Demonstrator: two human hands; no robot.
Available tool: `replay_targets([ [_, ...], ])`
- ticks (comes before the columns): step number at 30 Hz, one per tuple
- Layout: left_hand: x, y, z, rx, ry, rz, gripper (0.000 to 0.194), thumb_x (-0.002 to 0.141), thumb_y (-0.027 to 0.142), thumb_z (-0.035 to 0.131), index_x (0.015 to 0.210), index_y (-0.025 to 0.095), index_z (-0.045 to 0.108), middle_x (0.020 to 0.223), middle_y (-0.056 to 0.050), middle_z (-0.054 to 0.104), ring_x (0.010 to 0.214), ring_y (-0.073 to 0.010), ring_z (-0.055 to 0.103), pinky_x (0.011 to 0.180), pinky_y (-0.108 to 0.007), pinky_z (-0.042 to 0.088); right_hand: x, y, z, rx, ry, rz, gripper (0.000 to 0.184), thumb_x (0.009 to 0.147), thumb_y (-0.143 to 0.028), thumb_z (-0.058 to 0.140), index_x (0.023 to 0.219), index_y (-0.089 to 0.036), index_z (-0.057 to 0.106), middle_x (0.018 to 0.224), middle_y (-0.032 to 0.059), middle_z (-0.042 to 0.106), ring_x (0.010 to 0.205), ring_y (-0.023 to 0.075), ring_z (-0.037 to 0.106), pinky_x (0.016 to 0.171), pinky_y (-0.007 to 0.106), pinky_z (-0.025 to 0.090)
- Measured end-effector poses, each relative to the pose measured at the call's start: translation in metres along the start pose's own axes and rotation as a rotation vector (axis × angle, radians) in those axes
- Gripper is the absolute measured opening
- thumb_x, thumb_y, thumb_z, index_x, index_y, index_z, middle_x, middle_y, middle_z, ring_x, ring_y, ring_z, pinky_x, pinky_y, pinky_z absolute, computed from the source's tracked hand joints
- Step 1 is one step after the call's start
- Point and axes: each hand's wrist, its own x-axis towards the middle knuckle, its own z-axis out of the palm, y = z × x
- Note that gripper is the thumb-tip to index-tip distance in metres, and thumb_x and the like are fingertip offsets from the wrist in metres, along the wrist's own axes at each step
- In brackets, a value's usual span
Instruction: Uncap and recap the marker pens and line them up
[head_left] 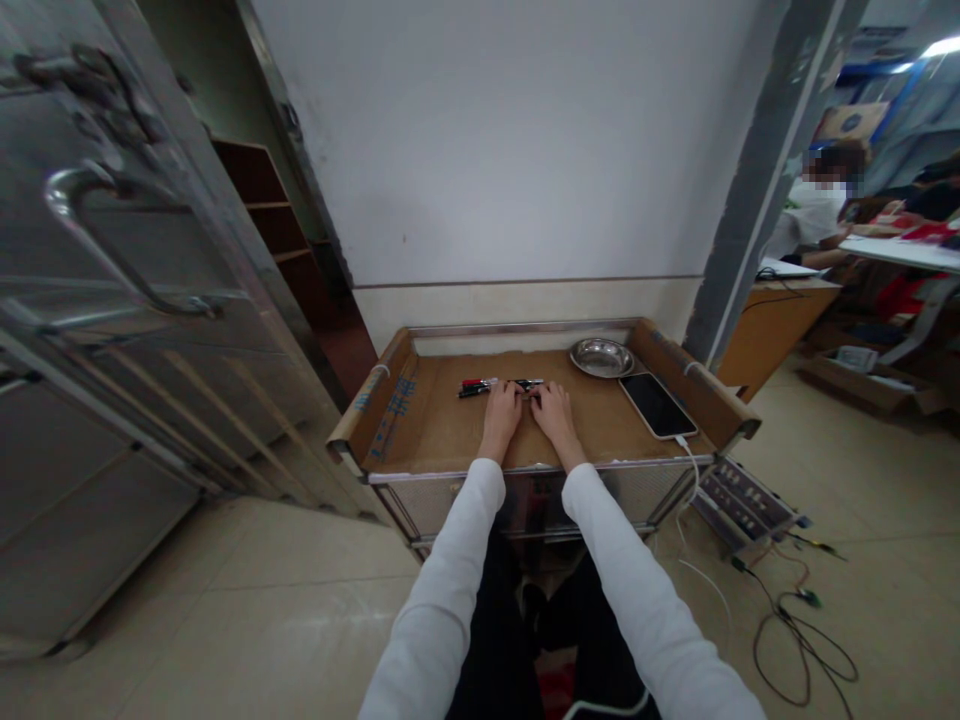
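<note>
On the cart (442, 432), the left hand (502, 410) and right hand (553, 411) curl at the pens (472, 389) — grip and spread unclear — with room toward its raised left edge (371, 400).

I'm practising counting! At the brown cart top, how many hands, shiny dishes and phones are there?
Hands: 2 (left hand, right hand)
Shiny dish: 1
Phone: 1
Total: 4
The pens are too bunched to count.

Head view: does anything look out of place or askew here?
Yes, mildly: a thin dark cable lies in loose, tangled loops on the pale tiled floor at right, untidy underfoot. Nothing else clearly stands out.
</note>
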Motion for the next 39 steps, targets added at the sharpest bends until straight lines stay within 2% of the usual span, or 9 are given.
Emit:
replay_targets([
  [4,-0.001,0.002,-0.002,0.05,-0.085,0.02,0.013,0.086,0.011,0.046,0.088,0.018,0.057,0.093,-0.007,0.059,0.093,-0.0195,0.057,0.091,-0.037,0.044,-0.001,0.0,-0.002,0.011,0.001,-0.007,0.021,0.088,-0.019,0.046,0.101,-0.018,0.063,0.105,0.0107,0.06,0.101,0.0231,0.05,0.084,0.033,0.036],
  [14,-0.001,-0.001,0.0,0.073,-0.028,-0.051,0.011,0.088,0.01,0.044,0.092,0.016,0.052,0.093,-0.009,0.059,0.094,-0.0206,0.057,0.088,-0.036,0.044,-0.002,-0.001,-0.003,0.011,0.08,0.087,0.022,0.086,-0.013,0.043,0.098,-0.015,0.061,0.1,0.0117,0.063,0.095,0.0226,0.052,0.083,0.033,0.034],
  [20,-0.003,-0.002,0.002,0.094,-0.041,-0.034,0.006,0.089,0.018,0.047,0.084,0.017,0.051,0.089,-0.009,0.057,0.095,-0.0218,0.056,0.09,-0.038,0.043,-0.004,-0.003,-0.006,-0.036,0.076,0.093,0.023,0.089,-0.015,0.039,0.092,-0.015,0.061,0.099,0.013,0.062,0.094,0.0226,0.051,0.082,0.033,0.035],
  [30,-0.002,0.002,0.002,0.126,-0.029,-0.005,0.013,0.086,0.011,0.042,0.093,0.014,0.053,0.097,-0.013,0.059,0.1,-0.0245,0.056,0.095,-0.042,0.042,-0.003,-0.003,-0.006,0.006,0.019,0.072,0.027,0.085,-0.012,0.042,0.102,-0.015,0.062,0.106,0.0134,0.059,0.101,0.0252,0.048,0.087,0.035,0.035],
  [33,-0.003,0.005,-0.001,0.16,-0.018,-0.055,0.018,0.084,0.009,0.041,0.097,0.011,0.054,0.1,-0.017,0.059,0.102,-0.0273,0.056,0.093,-0.042,0.043,-0.003,-0.003,-0.005,0.011,0.013,0.067,0.028,0.085,-0.011,0.042,0.105,-0.015,0.062,0.106,0.0132,0.059,0.101,0.0249,0.048,0.088,0.035,0.035],
  [39,-0.009,0.009,-0.004,0.303,0.214,-0.34,0.04,0.082,0.015,0.045,0.12,0.002,0.047,0.123,-0.03,0.05,0.116,-0.037,0.049,0.095,-0.05,0.039,-0.003,-0.004,-0.007,0.04,0.028,0.057,0.027,0.084,-0.011,0.043,0.101,-0.015,0.063,0.106,0.0134,0.057,0.1,0.024,0.047,0.087,0.034,0.035],
])
